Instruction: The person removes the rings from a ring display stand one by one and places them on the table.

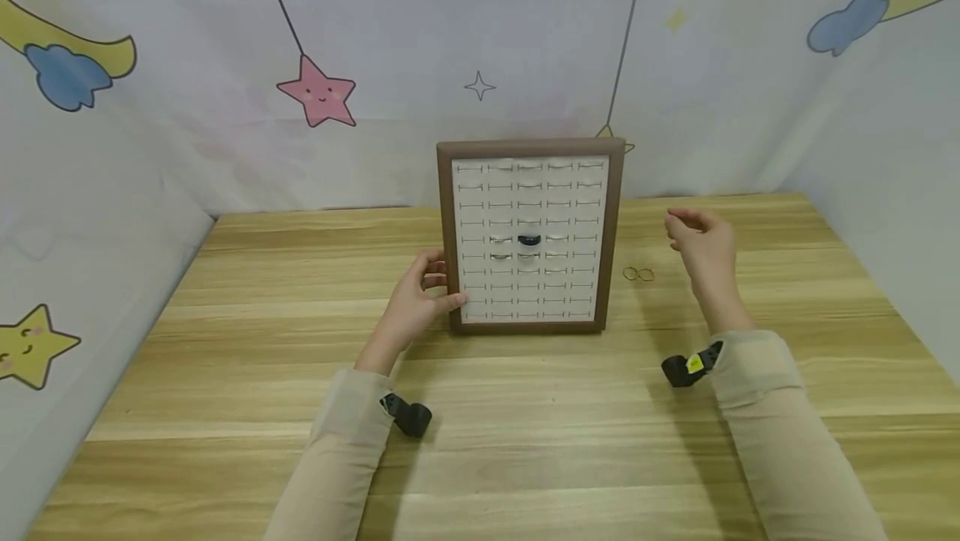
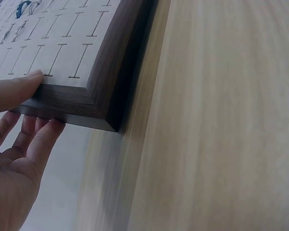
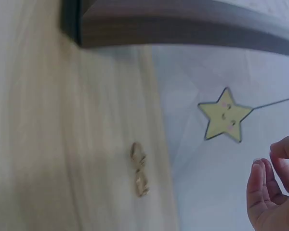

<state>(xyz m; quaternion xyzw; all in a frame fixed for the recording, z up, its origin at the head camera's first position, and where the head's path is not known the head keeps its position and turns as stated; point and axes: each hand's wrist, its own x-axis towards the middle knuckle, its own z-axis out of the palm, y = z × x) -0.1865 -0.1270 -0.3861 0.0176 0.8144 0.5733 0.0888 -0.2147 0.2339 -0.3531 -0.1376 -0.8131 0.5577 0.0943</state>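
Note:
A brown-framed ring display tray [image 1: 529, 147] stands propped up on the wooden table, its white slotted face towards me. A black ring [image 1: 528, 240] sits in a middle slot, with a few silvery rings [image 1: 500, 257] beside and below it. My left hand [image 1: 442, 287] grips the tray's lower left edge, thumb [image 2: 19, 86] on the front of the frame [image 2: 86, 101] and fingers behind it. My right hand [image 1: 686, 228] hovers above the table to the right of the tray, fingers loosely curled, with nothing seen in it. Two gold rings [image 1: 638, 274] lie on the table between the tray and that hand.
The wooden table [image 1: 525, 441] is walled on three sides by a white cartoon-printed cloth [image 1: 315, 91]. The right wrist view shows the gold rings [image 3: 139, 169] on the wood, the tray's frame [image 3: 183, 31] above them and my right hand [image 3: 272, 192] off the table.

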